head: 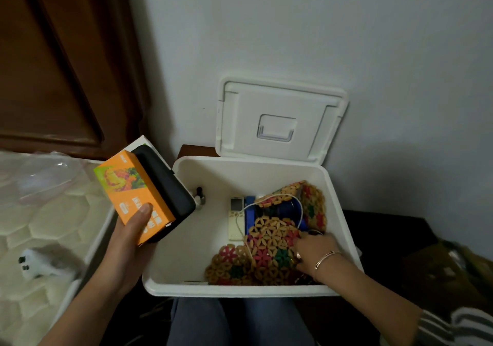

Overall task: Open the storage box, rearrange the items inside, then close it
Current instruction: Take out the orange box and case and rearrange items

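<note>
The white storage box (344, 212) stands open before me, its lid (277, 121) leaning back against the wall. My left hand (130, 233) holds an orange carton (133, 193) stacked against a black case (165, 188) above the box's left rim. My right hand (312, 249) reaches inside and grips the edge of a colourful woven bead mat (272, 247). More such mats (312, 201) lie on the right. A white remote (236, 217), a blue item (249, 212) and a white cable (266, 204) lie in the middle. A small dark bottle (199, 195) stands at the left wall.
A quilted mattress (48, 212) with clear plastic wrap (50, 169) and a small white plush toy (34, 263) lies to the left. A brown wooden door (58, 60) stands behind it. A dark surface with a patterned brown item (448, 271) sits at right. My knees (234, 321) are below the box.
</note>
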A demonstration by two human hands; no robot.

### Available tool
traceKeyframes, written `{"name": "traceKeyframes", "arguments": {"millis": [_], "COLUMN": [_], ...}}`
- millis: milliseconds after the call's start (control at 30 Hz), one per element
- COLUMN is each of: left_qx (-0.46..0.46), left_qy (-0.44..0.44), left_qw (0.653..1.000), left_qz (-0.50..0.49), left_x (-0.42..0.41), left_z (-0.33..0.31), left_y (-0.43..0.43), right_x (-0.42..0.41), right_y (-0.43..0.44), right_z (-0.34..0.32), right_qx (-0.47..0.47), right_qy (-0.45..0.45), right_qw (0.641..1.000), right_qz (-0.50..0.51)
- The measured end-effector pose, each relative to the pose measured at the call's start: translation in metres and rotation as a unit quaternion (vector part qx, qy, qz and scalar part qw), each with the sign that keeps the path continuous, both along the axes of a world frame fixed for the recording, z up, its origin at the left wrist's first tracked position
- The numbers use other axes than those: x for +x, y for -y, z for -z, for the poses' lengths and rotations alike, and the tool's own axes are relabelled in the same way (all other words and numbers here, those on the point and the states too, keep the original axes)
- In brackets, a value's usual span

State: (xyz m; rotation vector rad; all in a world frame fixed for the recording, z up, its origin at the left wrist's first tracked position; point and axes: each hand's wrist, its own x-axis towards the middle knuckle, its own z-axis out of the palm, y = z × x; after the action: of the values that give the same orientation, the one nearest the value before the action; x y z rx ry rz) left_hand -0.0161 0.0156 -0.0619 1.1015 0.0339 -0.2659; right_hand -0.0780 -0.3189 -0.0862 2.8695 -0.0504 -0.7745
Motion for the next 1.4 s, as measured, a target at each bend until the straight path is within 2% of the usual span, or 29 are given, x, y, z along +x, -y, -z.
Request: {"name": "traceKeyframes", "arguments": {"millis": [67, 133, 233, 300, 333, 433, 533, 800, 933, 1033, 1100, 1200, 1400], "left_qx": [-0.008, -0.003, 0.017, 0.028, 0.033, 0.038, 0.037, 0.017, 0.021, 0.032, 0.042, 0.090, 0.265], "left_qy": [-0.004, -0.011, 0.000, 0.005, 0.005, -0.006, -0.013, -0.033, -0.046, -0.052, -0.057, -0.069, -0.099], "left_qw": [1.000, 1.000, 1.000, 0.999, 0.999, 0.999, 0.999, 0.999, 0.999, 0.998, 0.997, 0.994, 0.959], "left_qz": [0.003, 0.011, 0.016, 0.021, 0.022, 0.006, 0.018, 0.017, 0.017, 0.007, -0.001, -0.005, 0.019], "left_x": [0.000, 0.000, 0.001, 0.001, 0.001, 0.000, 0.000, 0.002, 0.000, 0.000, 0.001, 0.003, 0.004], "left_z": [-0.001, -0.001, 0.000, 0.001, 0.001, 0.002, 0.004, 0.007, -0.001, -0.009, -0.016, -0.029, -0.056], "left_y": [0.000, 0.000, -0.001, -0.001, 0.000, 0.000, -0.002, -0.006, -0.003, 0.001, 0.002, 0.002, -0.007], "right_x": [0.003, 0.009, 0.026, 0.041, 0.050, 0.072, 0.083, 0.085, 0.083, 0.084, 0.084, 0.082, 0.079], "right_y": [-0.007, -0.020, -0.052, -0.081, -0.096, -0.134, -0.157, -0.162, -0.164, -0.168, -0.165, -0.159, -0.141], "right_z": [-0.009, -0.020, -0.029, -0.025, -0.018, 0.012, 0.043, 0.072, 0.073, 0.071, 0.069, 0.063, 0.035], "right_qx": [-0.023, -0.004, 0.170, 0.314, 0.348, 0.328, 0.288, 0.303, 0.324, 0.354, 0.370, 0.375, 0.352], "right_qy": [0.020, 0.050, 0.054, -0.024, -0.064, -0.179, -0.279, -0.345, -0.362, -0.399, -0.401, -0.370, -0.299], "right_qw": [1.000, 0.998, 0.980, 0.945, 0.931, 0.916, 0.903, 0.880, 0.872, 0.846, 0.837, 0.850, 0.881], "right_qz": [-0.009, -0.032, -0.090, -0.085, -0.089, -0.149, -0.153, -0.123, -0.056, 0.016, 0.023, 0.001, -0.105]}}
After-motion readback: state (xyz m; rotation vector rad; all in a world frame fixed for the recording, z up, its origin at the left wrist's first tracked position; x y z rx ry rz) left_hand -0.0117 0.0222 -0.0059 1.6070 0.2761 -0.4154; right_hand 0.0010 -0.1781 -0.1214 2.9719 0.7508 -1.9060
